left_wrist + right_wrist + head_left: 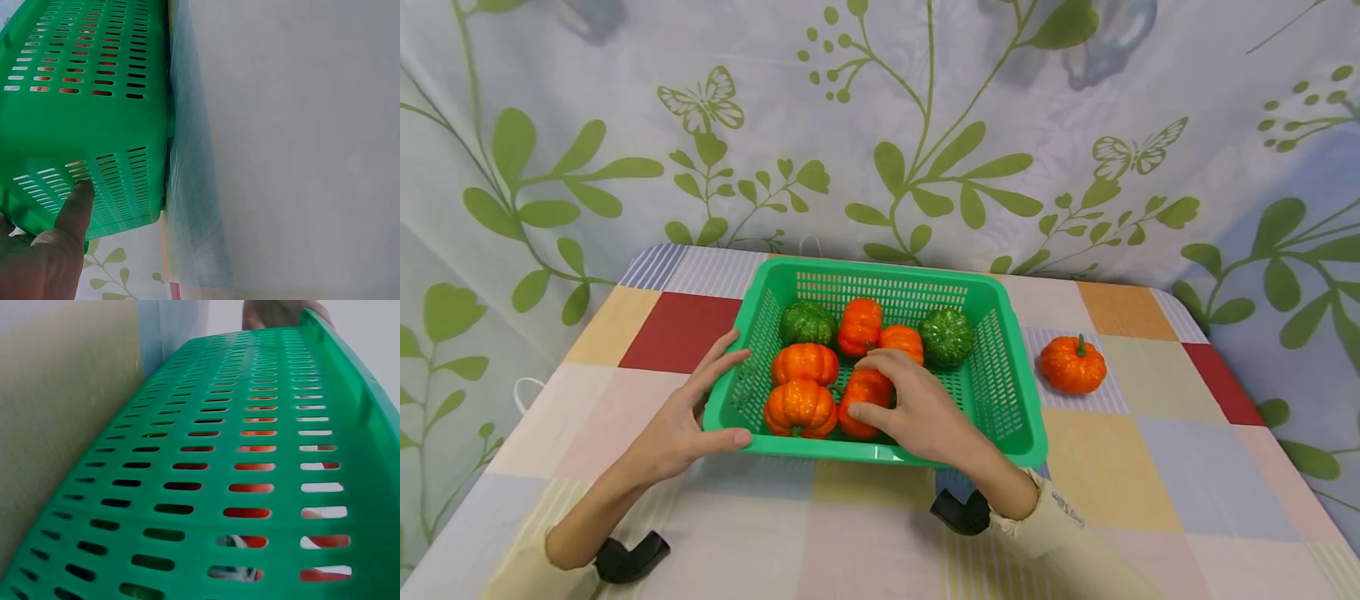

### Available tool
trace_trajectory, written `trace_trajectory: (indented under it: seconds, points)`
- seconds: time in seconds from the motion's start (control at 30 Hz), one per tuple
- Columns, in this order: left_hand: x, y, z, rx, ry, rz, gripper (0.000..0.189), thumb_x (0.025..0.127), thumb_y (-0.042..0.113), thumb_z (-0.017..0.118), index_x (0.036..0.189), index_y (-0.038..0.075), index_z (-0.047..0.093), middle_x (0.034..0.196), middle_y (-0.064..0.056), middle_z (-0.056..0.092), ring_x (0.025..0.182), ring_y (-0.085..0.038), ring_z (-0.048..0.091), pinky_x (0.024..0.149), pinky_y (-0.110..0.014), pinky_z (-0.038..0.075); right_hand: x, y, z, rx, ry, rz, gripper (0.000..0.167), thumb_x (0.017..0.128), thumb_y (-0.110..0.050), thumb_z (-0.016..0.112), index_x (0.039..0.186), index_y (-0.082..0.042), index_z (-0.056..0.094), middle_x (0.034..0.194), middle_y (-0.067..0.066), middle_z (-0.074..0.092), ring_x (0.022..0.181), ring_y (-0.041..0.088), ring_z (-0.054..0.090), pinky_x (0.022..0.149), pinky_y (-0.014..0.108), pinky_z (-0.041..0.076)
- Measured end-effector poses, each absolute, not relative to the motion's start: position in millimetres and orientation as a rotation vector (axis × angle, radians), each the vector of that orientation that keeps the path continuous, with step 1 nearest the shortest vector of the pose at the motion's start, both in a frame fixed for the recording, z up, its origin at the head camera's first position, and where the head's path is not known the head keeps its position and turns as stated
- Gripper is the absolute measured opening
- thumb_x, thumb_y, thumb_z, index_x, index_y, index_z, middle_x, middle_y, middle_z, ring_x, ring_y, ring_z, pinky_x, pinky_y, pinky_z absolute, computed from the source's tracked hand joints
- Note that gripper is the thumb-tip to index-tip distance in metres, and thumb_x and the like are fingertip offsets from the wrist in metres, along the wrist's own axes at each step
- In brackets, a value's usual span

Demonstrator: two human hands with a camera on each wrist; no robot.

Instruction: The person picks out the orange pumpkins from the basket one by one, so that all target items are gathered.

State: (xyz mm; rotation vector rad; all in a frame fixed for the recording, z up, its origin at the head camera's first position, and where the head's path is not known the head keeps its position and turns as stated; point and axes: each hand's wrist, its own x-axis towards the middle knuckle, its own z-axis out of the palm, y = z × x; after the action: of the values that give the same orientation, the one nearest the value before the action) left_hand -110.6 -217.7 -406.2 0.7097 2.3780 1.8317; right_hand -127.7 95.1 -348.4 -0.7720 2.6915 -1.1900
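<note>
A green plastic basket (880, 452) with slotted walls holds several small orange pumpkins (805, 364) and two green pumpkins (947, 337). My left hand (681, 425) holds the basket's near left corner, thumb along the front rim and fingers at the left rim. In the left wrist view, one finger (76, 209) presses on the outer wall. Reaching over the front rim, my right hand (917, 404) grips an orange pumpkin (859, 423) at the front middle, thumb on its near side. Its far fingertips are partly hidden. The right wrist view shows mostly the basket wall (206, 519).
Another orange pumpkin (1072, 365) with a green stem sits on the table right of the basket. A checked patchwork cloth (737, 533) covers the table. A leaf-patterned curtain (820, 125) hangs right behind the table's far edge.
</note>
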Motion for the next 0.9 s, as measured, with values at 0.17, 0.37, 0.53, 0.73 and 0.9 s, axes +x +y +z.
trace_trajectory:
  seconds: [0.17, 0.37, 0.53, 0.73, 0.9]
  points:
    - [-109.2, -218.2, -404.1, 0.703, 2.403, 1.817, 0.082, 0.081, 0.000, 0.074, 0.153, 0.006, 0.033, 0.164, 0.005, 0.006, 0.139, -0.023, 0.025, 0.092, -0.022, 0.048, -127.9, 95.0, -349.2, -0.785, 2.654, -1.086, 0.045, 0.092, -0.026, 0.072, 0.130, -0.007, 0.058, 0.137, 0.006, 0.054, 0.129, 0.025, 0.048, 0.104, 0.045, 0.040]
    - [-109.5, -216.7, -404.1, 0.689, 2.414, 1.802, 0.082, 0.081, 0.003, 0.074, 0.153, 0.006, 0.033, 0.164, 0.006, 0.007, 0.138, -0.029, 0.025, 0.091, -0.023, 0.049, -127.9, 94.8, -349.7, -0.765, 2.662, -1.031, 0.040, 0.093, -0.025, 0.070, 0.128, -0.008, 0.060, 0.137, 0.007, 0.055, 0.133, 0.027, 0.044, 0.106, 0.047, 0.038]
    - [-110.6, -216.8, -404.7, 0.689, 2.407, 1.804, 0.082, 0.082, 0.003, 0.073, 0.153, 0.006, 0.033, 0.164, 0.006, 0.006, 0.138, -0.031, 0.025, 0.090, -0.023, 0.049, -128.4, 94.4, -350.3, -0.766, 2.669, -1.029, 0.036, 0.092, -0.020, 0.071, 0.124, -0.009, 0.061, 0.126, 0.003, 0.060, 0.119, 0.024, 0.054, 0.098, 0.044, 0.043]
    - [-111.2, -216.8, -404.4, 0.688, 2.394, 1.809, 0.082, 0.082, 0.003, 0.073, 0.153, 0.005, 0.033, 0.164, 0.006, 0.006, 0.138, -0.030, 0.024, 0.091, -0.023, 0.049, -128.9, 94.0, -351.5, -0.778, 2.690, -1.000, 0.029, 0.092, -0.010, 0.070, 0.119, -0.010, 0.061, 0.122, 0.004, 0.059, 0.115, 0.024, 0.054, 0.094, 0.044, 0.044]
    - [-111.3, -217.5, -404.5, 0.694, 2.382, 1.820, 0.082, 0.082, 0.001, 0.073, 0.153, 0.004, 0.032, 0.164, 0.005, 0.006, 0.138, -0.028, 0.025, 0.091, -0.022, 0.048, -127.8, 94.0, -350.7, -0.790, 2.689, -0.978, 0.031, 0.091, -0.009, 0.071, 0.121, -0.010, 0.061, 0.122, 0.005, 0.056, 0.112, 0.025, 0.052, 0.092, 0.043, 0.044]
